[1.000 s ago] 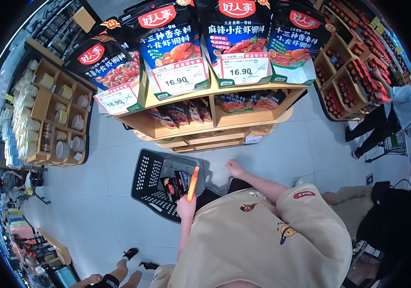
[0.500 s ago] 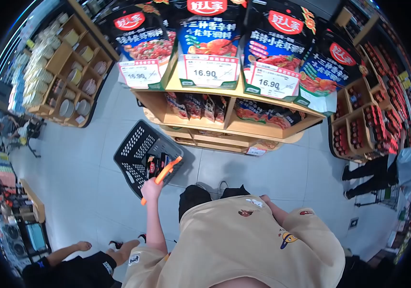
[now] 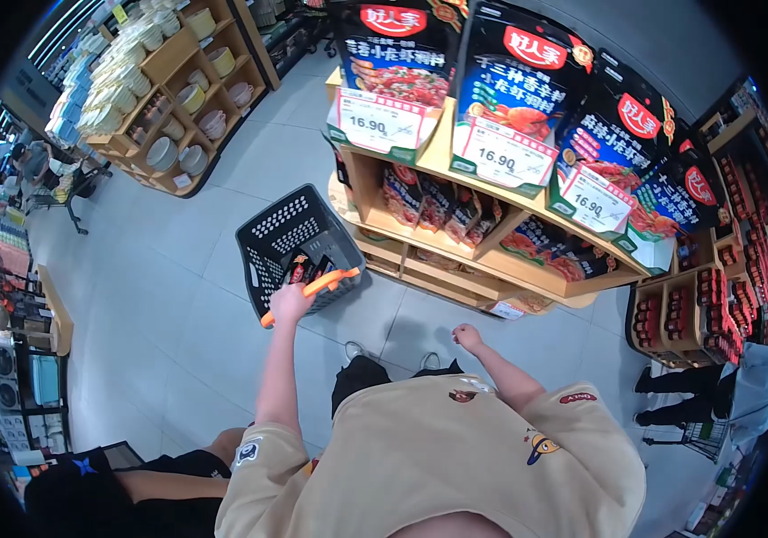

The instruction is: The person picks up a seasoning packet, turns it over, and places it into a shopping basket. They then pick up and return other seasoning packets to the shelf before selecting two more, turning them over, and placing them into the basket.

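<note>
My left hand [image 3: 290, 305] is wrapped round the orange handle [image 3: 330, 282] of a dark grey shopping basket [image 3: 287, 215], which stands tilted in front of me at the left. Inside the basket lie dark packets [image 3: 299, 266] with red labels, partly hidden by the handle. My right hand [image 3: 467, 336] hangs in front of my body with its fingers curled in, and no object shows in it. It is nearest to the lower front of a wooden shelf unit [image 3: 456, 280]. Dark seasoning pouches [image 3: 527, 76] stand along the top of that unit behind price cards [image 3: 502, 161].
At the far left, a wooden rack [image 3: 173, 134] holds stacked bowls and cups. Shelves of red jars [image 3: 716, 305] rise on the right, with a person [image 3: 716, 394] and a cart [image 3: 702, 439] beside them. Another person [image 3: 133, 484] is close at my lower left. Grey tiled floor [image 3: 169, 296] lies between.
The view has turned and advanced, so the shelf unit sits further right. My right arm has swung forward from my side. The person at lower left is closer, and the basket handle has moved up.
</note>
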Tool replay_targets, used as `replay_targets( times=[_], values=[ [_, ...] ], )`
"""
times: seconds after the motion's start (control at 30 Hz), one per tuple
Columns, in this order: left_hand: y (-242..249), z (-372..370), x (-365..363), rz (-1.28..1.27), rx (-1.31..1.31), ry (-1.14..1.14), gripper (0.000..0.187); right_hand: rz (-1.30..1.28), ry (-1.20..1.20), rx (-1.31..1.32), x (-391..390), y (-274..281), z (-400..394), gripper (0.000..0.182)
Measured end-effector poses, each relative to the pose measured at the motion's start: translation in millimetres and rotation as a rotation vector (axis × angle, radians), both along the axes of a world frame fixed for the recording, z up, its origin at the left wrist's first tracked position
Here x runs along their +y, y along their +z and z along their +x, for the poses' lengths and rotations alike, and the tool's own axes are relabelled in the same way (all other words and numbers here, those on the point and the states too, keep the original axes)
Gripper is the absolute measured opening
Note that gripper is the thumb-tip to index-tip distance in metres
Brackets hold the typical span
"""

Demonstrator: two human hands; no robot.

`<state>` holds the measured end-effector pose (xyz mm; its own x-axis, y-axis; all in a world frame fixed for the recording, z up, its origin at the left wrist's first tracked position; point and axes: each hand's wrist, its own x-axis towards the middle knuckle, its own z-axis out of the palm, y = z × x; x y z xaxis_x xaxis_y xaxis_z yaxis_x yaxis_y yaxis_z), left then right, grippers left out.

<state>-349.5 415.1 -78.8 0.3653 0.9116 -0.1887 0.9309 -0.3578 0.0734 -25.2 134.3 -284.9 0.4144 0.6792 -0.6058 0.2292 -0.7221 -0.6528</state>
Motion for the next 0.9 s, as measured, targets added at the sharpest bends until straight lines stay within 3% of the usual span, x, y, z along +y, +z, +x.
replay_targets(
  times=[0.1,0.33,0.53,0.77,0.83,0.87,0.9],
  values=[
    [10,-8,21,0.001,-0.023,-0.066,0.024,-0.014,0.048,0.09,31,6,-43,0.022],
    [1,-22,79,0.013,-0.048,-0.144,0.026,0.043,-0.015,-0.033,89,31,-96,0.019],
    [-4,-29,126,0.012,-0.074,-0.213,0.026,0.422,0.035,-0.242,174,94,-137,0.012],
    [0,-33,169,0.019,-0.043,-0.251,0.023,0.88,0.198,-0.396,334,210,-193,0.027],
    [1,-32,183,-0.007,-0.048,-0.247,0.022,1.081,0.299,-0.576,375,225,-200,0.017],
    [0,-32,191,-0.011,-0.038,-0.253,0.022,1.077,0.288,-0.57,393,221,-199,0.017],
    [-3,-32,199,0.005,-0.039,-0.266,0.021,0.955,0.43,-0.539,411,213,-199,0.014]
  ],
)
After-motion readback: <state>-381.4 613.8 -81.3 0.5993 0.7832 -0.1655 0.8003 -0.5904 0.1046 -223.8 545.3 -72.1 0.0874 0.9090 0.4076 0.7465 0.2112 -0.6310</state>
